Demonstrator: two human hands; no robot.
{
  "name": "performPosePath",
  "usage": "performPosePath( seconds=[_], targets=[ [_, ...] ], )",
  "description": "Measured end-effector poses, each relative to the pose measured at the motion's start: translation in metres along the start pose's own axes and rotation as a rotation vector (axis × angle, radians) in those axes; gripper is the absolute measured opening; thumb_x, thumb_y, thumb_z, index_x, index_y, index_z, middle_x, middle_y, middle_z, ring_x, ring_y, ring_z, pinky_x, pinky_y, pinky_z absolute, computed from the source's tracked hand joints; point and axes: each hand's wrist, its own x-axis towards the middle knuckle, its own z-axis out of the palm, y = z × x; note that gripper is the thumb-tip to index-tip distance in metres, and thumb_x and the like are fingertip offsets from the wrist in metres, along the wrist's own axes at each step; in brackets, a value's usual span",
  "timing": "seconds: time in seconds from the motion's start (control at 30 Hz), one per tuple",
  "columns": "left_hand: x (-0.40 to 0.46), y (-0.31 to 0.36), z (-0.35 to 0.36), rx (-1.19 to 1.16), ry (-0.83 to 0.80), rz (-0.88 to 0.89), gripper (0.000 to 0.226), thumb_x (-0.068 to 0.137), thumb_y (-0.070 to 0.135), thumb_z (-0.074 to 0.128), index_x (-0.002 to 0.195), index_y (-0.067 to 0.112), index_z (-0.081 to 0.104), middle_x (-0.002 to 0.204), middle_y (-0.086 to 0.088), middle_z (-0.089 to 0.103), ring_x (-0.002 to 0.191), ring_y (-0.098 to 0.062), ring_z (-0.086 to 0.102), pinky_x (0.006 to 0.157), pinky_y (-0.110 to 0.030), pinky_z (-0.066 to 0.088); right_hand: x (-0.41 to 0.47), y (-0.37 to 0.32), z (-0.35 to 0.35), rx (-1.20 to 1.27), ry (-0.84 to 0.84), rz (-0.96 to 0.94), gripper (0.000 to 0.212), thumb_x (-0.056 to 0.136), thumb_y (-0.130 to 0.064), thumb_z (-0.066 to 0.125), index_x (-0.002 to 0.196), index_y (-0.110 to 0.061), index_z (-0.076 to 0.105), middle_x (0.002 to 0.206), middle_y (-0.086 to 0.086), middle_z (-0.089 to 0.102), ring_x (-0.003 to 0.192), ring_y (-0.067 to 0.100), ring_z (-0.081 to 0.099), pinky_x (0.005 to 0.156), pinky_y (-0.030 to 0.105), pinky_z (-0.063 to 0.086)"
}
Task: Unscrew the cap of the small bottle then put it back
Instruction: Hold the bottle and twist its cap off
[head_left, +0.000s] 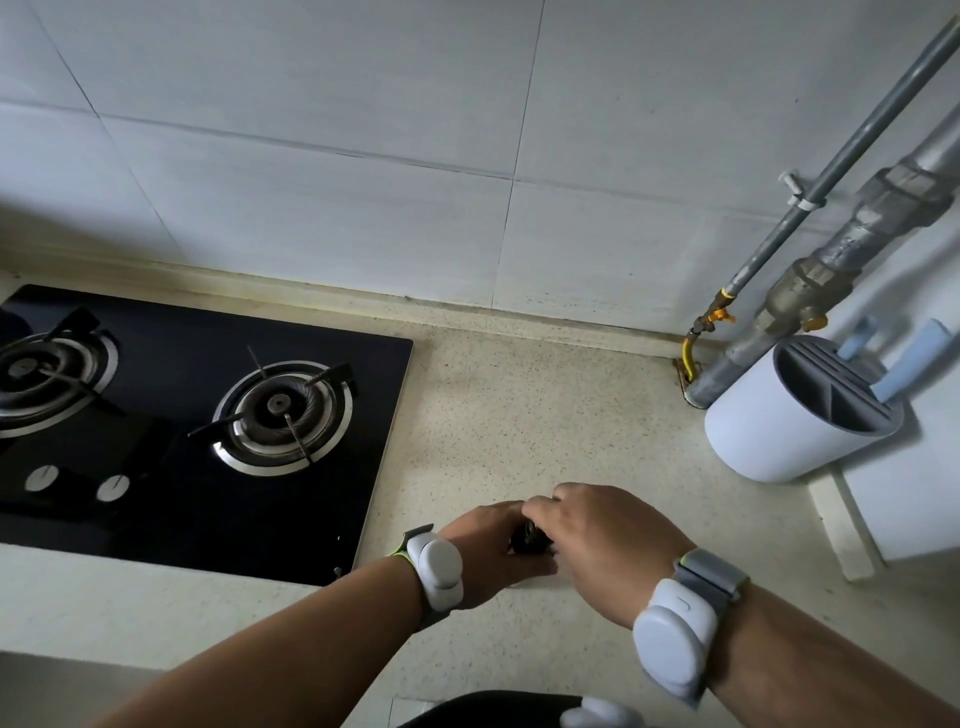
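Note:
A small dark bottle shows only as a dark patch between my two hands, low on the speckled counter. My left hand wraps around its body from the left. My right hand comes over from the right, its fingers curled on the bottle's top where the cap sits. The cap itself and most of the bottle are hidden by my fingers. Both wrists wear white bands.
A black glass gas hob with two burners lies to the left. At the right stand a white utensil holder and grey pipes with a yellow-handled valve. The tiled wall rises behind.

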Motion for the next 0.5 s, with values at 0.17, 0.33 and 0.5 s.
performPosePath(
  seconds=[0.17,0.33,0.5],
  targets=[
    [0.000,0.002,-0.005,-0.016,-0.017,0.029,0.021,0.092,0.044,0.065,0.108,0.032,0.060,0.103,0.010,0.068,0.082,-0.006,0.060,0.067,-0.009,0.040,0.009,-0.005,-0.002,-0.019,0.031,0.135,0.041,0.100,-0.050,0.049,0.108,-0.012,0.060,0.098,0.007,0.067,0.076,0.023,0.055,0.062,0.031,0.037],
    [-0.001,0.002,-0.007,-0.046,-0.018,0.049,0.036,0.088,0.056,0.059,0.111,0.029,0.060,0.101,0.012,0.066,0.087,-0.011,0.062,0.072,-0.017,0.046,0.012,-0.003,0.005,-0.055,0.063,0.213,0.055,0.089,-0.075,0.044,0.084,-0.021,0.054,0.070,-0.003,0.049,0.064,0.022,0.049,0.056,0.031,0.036],
    [0.000,0.003,-0.003,-0.009,-0.002,0.015,0.022,0.086,0.058,0.062,0.097,0.042,0.051,0.088,0.023,0.059,0.079,0.007,0.059,0.064,-0.009,0.040,0.002,0.007,0.003,0.039,0.070,0.016,0.068,0.086,-0.054,0.068,0.137,-0.030,0.032,0.090,0.000,0.061,0.073,0.020,0.058,0.059,0.033,0.046]
  ],
)
